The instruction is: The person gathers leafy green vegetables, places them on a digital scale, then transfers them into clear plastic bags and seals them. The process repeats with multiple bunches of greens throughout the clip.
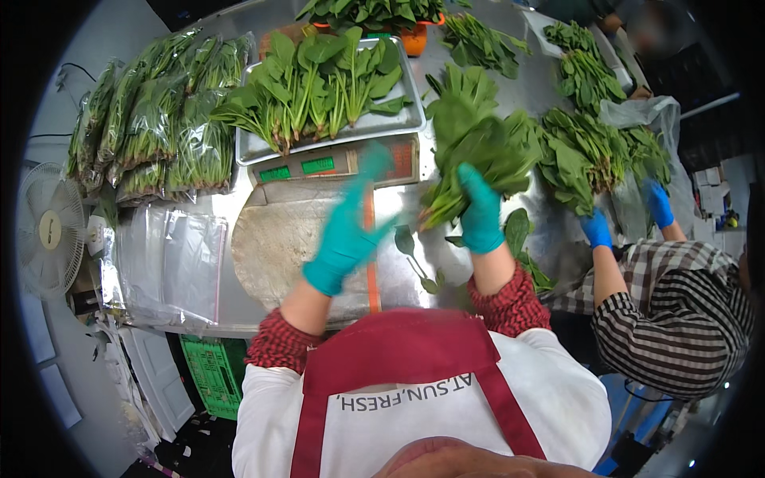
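Observation:
My right hand [482, 210], in a teal glove, grips a bunch of spinach-like leafy greens [457, 194], its stems pointing left. Motion blurs my left hand [352, 221], also gloved in teal. Its fingers are spread and empty above a worn board [299, 239]. Just beyond it is a weighing scale [340, 164] with green lit displays. On the scale rests a metal tray [400, 122], where more leafy greens [317, 83] lie with their roots towards me. A loose leaf with a stem [406, 242] lies on the metal table [397, 287] between my hands.
Bagged greens [161, 113] are piled at the left, behind flat clear plastic bags [173, 263]. An orange container [413, 40] of greens stands at the back. On the right, a co-worker's blue-gloved hands [596, 228] are beside heaped greens [588, 149]. A fan [51, 230] stands far left.

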`<action>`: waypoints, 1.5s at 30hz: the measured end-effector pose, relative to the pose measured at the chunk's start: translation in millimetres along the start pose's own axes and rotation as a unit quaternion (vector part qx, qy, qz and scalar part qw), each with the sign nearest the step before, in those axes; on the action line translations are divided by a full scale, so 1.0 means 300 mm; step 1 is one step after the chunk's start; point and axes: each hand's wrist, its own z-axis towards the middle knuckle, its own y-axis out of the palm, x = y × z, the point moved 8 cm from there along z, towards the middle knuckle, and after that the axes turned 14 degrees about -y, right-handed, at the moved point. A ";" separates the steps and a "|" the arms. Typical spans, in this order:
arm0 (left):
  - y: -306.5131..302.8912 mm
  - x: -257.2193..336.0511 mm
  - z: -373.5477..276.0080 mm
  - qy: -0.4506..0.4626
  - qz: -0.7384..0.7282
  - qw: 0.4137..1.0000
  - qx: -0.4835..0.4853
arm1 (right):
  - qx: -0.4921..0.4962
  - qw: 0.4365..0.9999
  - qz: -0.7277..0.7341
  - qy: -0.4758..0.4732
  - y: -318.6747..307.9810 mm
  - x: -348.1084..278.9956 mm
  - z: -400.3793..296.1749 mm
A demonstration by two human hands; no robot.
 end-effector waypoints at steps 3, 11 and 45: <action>-0.394 -0.145 0.158 -0.001 -0.147 0.947 0.286 | -0.042 0.997 -0.013 -0.064 0.181 -0.149 0.198; -0.352 -0.377 0.451 -0.028 -0.007 0.975 0.220 | -0.163 0.772 -0.571 -0.225 0.474 0.263 0.573; -0.348 -0.284 0.468 0.088 0.153 0.949 0.262 | -0.255 0.653 -0.540 -0.466 0.773 0.262 0.423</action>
